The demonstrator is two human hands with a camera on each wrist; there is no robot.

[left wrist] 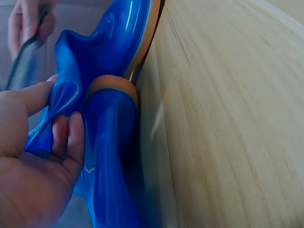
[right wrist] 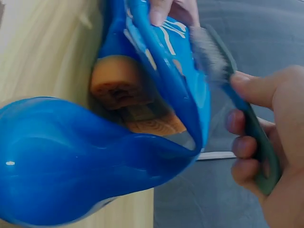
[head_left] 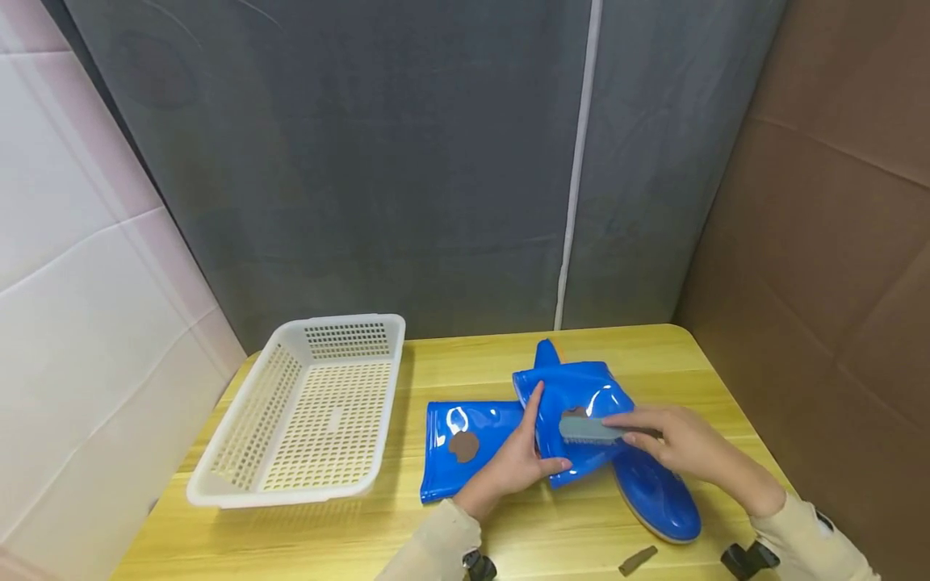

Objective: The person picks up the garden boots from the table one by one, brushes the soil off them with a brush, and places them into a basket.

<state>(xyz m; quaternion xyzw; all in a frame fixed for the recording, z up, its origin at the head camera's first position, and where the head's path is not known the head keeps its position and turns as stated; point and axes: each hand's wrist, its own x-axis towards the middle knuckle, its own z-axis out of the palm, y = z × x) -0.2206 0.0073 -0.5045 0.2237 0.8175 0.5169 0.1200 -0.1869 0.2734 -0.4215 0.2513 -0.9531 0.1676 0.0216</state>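
Two glossy blue rain boots with orange soles lie on the table, one across the other. My left hand (head_left: 512, 460) grips the shaft of the upper boot (head_left: 657, 494) near its opening, thumb on one face and fingers on the other in the left wrist view. My right hand (head_left: 683, 442) holds a grey-green scrub brush (head_left: 590, 430) by its handle, bristles at the shaft beside a brown patch (head_left: 576, 411) that the brush partly covers. The lower boot (head_left: 490, 420) points its shaft left and bears another brown patch (head_left: 463, 445).
A white perforated plastic basket (head_left: 286, 498) stands on the left of the wooden table (head_left: 341, 541). Near the front edge lies a small flat olive-brown piece (head_left: 638, 561). A grey partition (head_left: 363, 177) rises behind the table, with a brown one (head_left: 835, 266) on the right.
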